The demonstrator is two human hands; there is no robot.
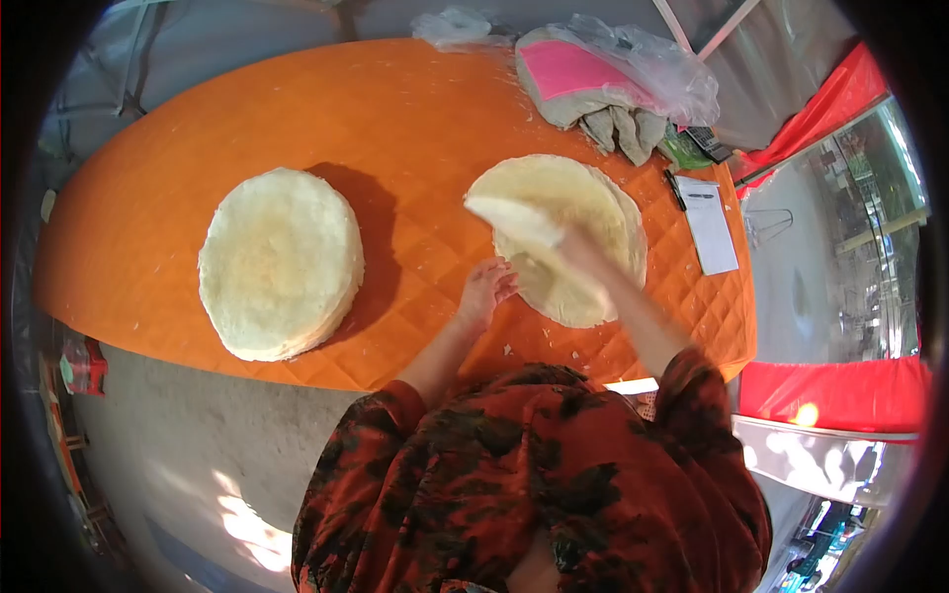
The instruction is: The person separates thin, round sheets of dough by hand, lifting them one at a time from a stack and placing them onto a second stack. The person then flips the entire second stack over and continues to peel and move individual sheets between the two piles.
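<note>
A short pile of round, pale flatbreads lies on the orange quilted cloth in front of me. The left part of the top sheet is lifted and folded over, blurred by motion. My right hand is over the pile at this raised flap; its fingers are smeared by motion, so its grip cannot be made out. Beside the pile's lower left edge is my left hand, fingers apart and holding nothing. A taller round stack of the same flatbreads stands to the left.
The orange table has a rounded left end. At the back right lie a pink and grey cloth bundle and clear plastic bags. A notepad with a black pen is near the right edge. Red sheeting hangs beyond.
</note>
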